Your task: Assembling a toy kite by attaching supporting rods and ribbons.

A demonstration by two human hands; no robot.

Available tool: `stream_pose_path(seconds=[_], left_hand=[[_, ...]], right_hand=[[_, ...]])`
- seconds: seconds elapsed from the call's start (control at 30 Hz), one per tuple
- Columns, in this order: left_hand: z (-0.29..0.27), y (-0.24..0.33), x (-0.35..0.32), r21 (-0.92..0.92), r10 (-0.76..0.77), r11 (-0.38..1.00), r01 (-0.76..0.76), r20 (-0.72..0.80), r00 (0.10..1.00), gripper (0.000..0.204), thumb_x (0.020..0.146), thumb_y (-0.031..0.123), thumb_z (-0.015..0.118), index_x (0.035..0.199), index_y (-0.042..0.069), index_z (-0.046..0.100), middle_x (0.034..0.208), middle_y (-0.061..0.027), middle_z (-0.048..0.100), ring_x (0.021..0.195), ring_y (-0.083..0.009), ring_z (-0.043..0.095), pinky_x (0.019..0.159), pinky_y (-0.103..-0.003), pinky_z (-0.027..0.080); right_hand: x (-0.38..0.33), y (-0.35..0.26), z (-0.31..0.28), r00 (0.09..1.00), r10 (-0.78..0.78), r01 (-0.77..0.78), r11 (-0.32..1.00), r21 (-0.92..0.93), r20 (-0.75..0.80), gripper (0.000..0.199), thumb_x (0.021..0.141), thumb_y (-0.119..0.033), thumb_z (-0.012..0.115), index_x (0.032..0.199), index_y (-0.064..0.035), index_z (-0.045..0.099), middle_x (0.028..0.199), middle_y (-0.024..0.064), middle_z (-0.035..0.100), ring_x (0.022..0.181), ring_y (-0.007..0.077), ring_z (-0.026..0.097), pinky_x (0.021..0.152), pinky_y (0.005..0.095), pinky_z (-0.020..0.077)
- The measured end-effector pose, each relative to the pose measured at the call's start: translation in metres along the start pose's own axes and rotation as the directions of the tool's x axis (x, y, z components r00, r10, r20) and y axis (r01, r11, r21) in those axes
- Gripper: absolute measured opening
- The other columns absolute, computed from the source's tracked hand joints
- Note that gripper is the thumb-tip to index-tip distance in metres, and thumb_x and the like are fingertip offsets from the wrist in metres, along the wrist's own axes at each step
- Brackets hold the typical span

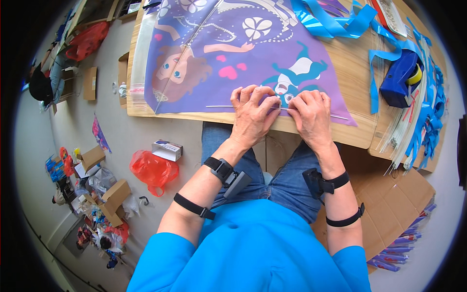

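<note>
A purple kite sail [233, 53] printed with a cartoon girl, hearts and a teal animal lies flat on the wooden table [350, 58]. Along its near edge runs a thin white rod [219, 106], which shows on both sides of my hands. My left hand [254, 112] pinches at the rod and the sail edge, thumb against fingers. Close beside it, my right hand [313, 114] is closed in a similar pinch on the same edge. The fingertips hide exactly how rod and fabric meet. A dark rod [197, 34] crosses the sail at the left.
Blue ribbon [335, 24] and a blue tape dispenser [401, 78] lie to the right, near bundled white rods [401, 131]. Clear plastic sleeves [141, 63] lie at the table's left end. Cardboard [384, 204] is at lower right; a red bag [154, 170] and small box [168, 150] sit on the floor.
</note>
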State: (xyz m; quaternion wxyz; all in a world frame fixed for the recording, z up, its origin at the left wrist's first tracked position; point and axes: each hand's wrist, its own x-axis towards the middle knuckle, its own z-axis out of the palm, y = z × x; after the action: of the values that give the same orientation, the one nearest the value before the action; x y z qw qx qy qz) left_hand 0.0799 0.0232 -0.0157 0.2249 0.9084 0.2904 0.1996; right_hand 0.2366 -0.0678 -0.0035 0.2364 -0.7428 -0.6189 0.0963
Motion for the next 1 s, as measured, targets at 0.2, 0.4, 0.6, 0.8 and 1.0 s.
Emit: stream_pose_path(seconds=[0.2, 0.4, 0.6, 0.8, 1.0], left_hand=[[-0.006, -0.002, 0.001, -0.041, -0.009, 0.999, 0.011, 0.037, 0.999, 0.039, 0.072, 0.023, 0.076, 0.107, 0.016, 0.061, 0.113, 0.0001, 0.055, 0.112, -0.0238, 0.045, 0.099, -0.044, 0.026], [-0.009, -0.006, -0.001, -0.059, -0.020, 0.998, 0.026, 0.096, 0.995, 0.063, 0.065, 0.027, 0.082, 0.119, 0.014, 0.053, 0.117, -0.0037, 0.055, 0.117, -0.0244, 0.045, 0.102, -0.043, 0.025], [-0.009, -0.006, 0.000, -0.063, -0.023, 0.998, 0.029, 0.095, 0.995, 0.065, 0.063, 0.026, 0.083, 0.119, 0.013, 0.053, 0.118, -0.0043, 0.055, 0.116, -0.0247, 0.046, 0.102, -0.042, 0.026], [-0.010, -0.004, 0.000, -0.061, -0.026, 0.998, 0.032, 0.097, 0.995, 0.064, 0.064, 0.026, 0.082, 0.119, 0.013, 0.053, 0.117, -0.0038, 0.055, 0.116, -0.0249, 0.046, 0.101, -0.042, 0.026], [-0.010, -0.005, 0.000, -0.045, -0.012, 0.999, 0.017, 0.106, 0.994, 0.058, 0.065, 0.027, 0.082, 0.116, 0.014, 0.057, 0.117, -0.0017, 0.053, 0.115, -0.0242, 0.045, 0.100, -0.042, 0.026]], right_hand=[[0.002, -0.001, -0.003, 1.000, 0.011, -0.011, 1.000, 0.028, 0.014, 0.020, 0.070, -0.010, 0.075, 0.085, -0.0119, 0.062, 0.086, 0.0019, 0.057, 0.092, 0.0224, 0.054, 0.089, 0.0422, 0.0344], [0.002, 0.000, -0.005, 0.999, 0.032, -0.033, 0.998, 0.044, 0.033, 0.022, 0.070, -0.011, 0.076, 0.086, -0.0114, 0.062, 0.086, 0.0027, 0.057, 0.092, 0.0229, 0.054, 0.090, 0.0419, 0.0349], [0.002, 0.001, -0.007, 0.998, 0.035, -0.037, 0.998, 0.049, 0.057, 0.021, 0.071, -0.012, 0.075, 0.087, -0.0109, 0.062, 0.087, 0.0027, 0.058, 0.093, 0.0235, 0.054, 0.091, 0.0423, 0.0351], [0.001, 0.002, -0.005, 0.999, 0.029, -0.031, 0.999, 0.042, 0.043, 0.021, 0.069, -0.012, 0.077, 0.086, -0.0116, 0.063, 0.087, 0.0022, 0.057, 0.093, 0.0220, 0.054, 0.090, 0.0420, 0.0341], [0.002, 0.002, -0.002, 0.999, 0.029, -0.030, 0.999, 0.017, 0.035, 0.019, 0.071, -0.012, 0.076, 0.085, -0.0115, 0.064, 0.087, 0.0029, 0.057, 0.093, 0.0223, 0.054, 0.089, 0.0424, 0.0341]])
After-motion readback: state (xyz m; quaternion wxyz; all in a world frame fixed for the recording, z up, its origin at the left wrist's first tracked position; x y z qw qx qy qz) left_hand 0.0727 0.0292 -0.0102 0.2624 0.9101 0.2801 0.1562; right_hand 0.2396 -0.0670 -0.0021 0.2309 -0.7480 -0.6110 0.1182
